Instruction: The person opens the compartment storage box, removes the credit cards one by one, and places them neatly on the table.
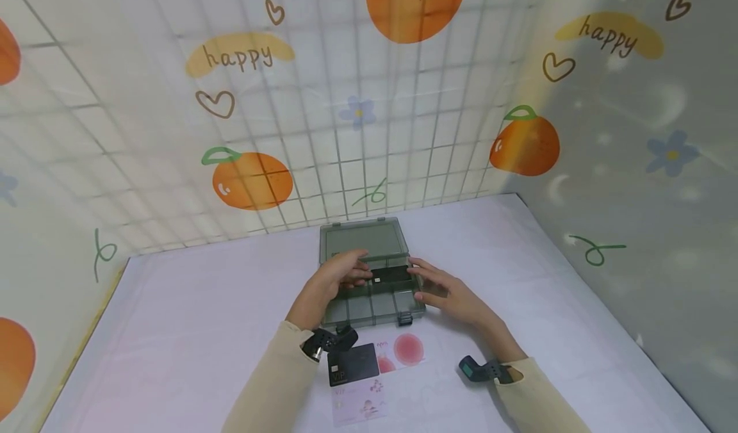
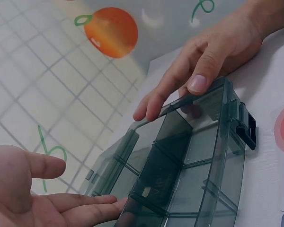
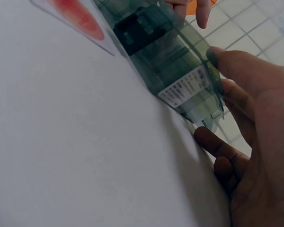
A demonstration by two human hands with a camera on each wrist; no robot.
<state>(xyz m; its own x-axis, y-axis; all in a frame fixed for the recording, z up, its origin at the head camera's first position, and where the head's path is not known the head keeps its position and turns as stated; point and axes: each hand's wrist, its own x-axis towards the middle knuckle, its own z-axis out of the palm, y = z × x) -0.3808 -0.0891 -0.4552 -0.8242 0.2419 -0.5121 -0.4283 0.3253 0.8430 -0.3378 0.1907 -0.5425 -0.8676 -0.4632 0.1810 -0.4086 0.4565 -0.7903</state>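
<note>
A translucent green compartment box (image 1: 371, 311) lies on the table with its lid (image 1: 364, 237) folded back. Inside it, a black card (image 1: 394, 275) stands across the compartments; the left wrist view shows this dark card (image 2: 163, 146) through the clear plastic. My left hand (image 1: 340, 274) is over the box's left part, fingers extended beside the card's left end and thumb apart, holding nothing. At the right side wall is my right hand (image 1: 452, 295), its thumb and fingers spread and touching the rim, as the left wrist view shows. Its palm stays off the box.
In front of the box lie a black VIP card (image 1: 353, 364), a card with pink circles (image 1: 403, 351) and a pale pink card (image 1: 360, 402). A black latch (image 1: 405, 318) sticks out from the box front. Printed curtains (image 1: 323, 132) enclose the white table (image 1: 202, 318).
</note>
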